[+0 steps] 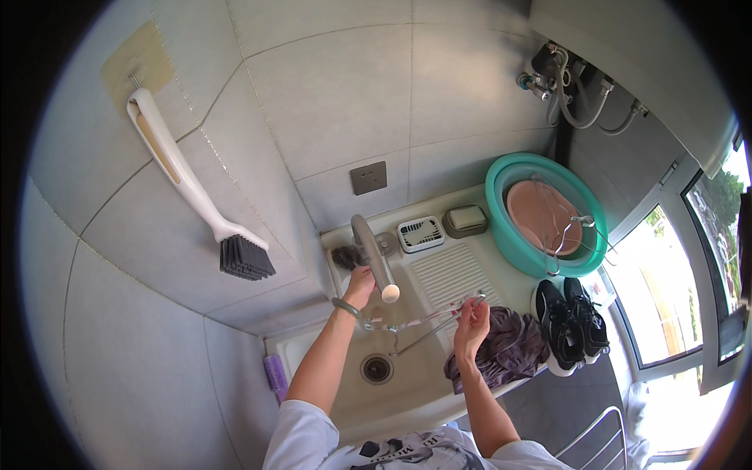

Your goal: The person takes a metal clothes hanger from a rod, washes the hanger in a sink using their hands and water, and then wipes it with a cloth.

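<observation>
My right hand (472, 325) grips a metal wire hanger (420, 320) near its right end, and the hanger slants out over the basin of the laundry sink (335, 382). My left hand (359, 285) reaches in beside the brushed-metal faucet (376, 258). Its fingers are partly hidden by the spout, so I cannot tell whether they grip the faucet. A dark scouring pad (345, 257) lies just beyond that hand. Below the hanger is the round drain (376, 369). A crumpled purple-brown cloth (510, 346) lies on the sink's right side, next to my right wrist.
Right of the ribbed washboard (453, 273), a teal basin (496, 217) holds a pink basin (526, 205) and wire hangers. Black shoes (561, 326) stand at the right edge. Two soap dishes (420, 234) line the back. A white-handled brush (176, 158) hangs on the left wall.
</observation>
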### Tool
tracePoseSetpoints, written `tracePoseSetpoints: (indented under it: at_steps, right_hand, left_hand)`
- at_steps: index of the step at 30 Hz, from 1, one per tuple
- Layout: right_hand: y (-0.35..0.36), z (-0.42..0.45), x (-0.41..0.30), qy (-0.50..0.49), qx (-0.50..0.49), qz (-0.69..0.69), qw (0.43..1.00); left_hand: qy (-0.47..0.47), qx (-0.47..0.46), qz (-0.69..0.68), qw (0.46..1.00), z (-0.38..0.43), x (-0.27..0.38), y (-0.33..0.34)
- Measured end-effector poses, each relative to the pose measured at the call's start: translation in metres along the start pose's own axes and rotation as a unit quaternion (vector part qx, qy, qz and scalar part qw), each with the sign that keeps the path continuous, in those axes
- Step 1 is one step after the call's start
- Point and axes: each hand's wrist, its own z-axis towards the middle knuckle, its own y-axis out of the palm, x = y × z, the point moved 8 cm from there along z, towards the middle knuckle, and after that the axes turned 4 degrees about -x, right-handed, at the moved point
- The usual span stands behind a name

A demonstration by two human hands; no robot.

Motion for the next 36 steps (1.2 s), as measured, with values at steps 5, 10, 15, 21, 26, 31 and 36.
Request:
tracePoseSetpoints:
  at_steps: [5, 10, 15, 21, 26, 31, 36]
  right_hand:
    - [-0.01, 0.004, 0.003, 0.0, 0.029, 0.05, 0.998]
    - [-0.005, 0.0, -0.009, 0.019, 0.022, 0.019, 0.999]
    - [-0.022, 0.004, -0.005, 0.025, 0.03, 0.022, 0.999]
    - [-0.025, -0.002, -0.008, 0.025, 0.035, 0.06, 0.997]
    - [-0.033, -0.004, -0.002, -0.007, 0.053, 0.085, 0.995]
    - [-0.027, -0.006, -0.002, 0.008, 0.051, 0.052, 0.997]
    - [-0.025, -0.008, -0.003, 0.003, 0.054, 0.069, 0.996]
  left_hand:
    - [-0.065, 0.028, -0.184, 0.98, 0.01, 0.005, 0.011]
    - [-0.123, 0.049, -0.318, 0.939, 0.027, -0.022, -0.009]
    - [-0.14, 0.013, -0.455, 0.879, 0.024, -0.022, 0.017]
    - [-0.127, -0.004, -0.452, 0.883, 0.04, -0.022, -0.012]
    - [-0.001, 0.067, -0.068, 0.995, 0.024, 0.003, -0.018]
    - [0.356, 0.058, 0.37, 0.856, -0.013, 0.065, 0.032]
    - [0.224, 0.036, 0.374, 0.899, 0.01, 0.052, 0.018]
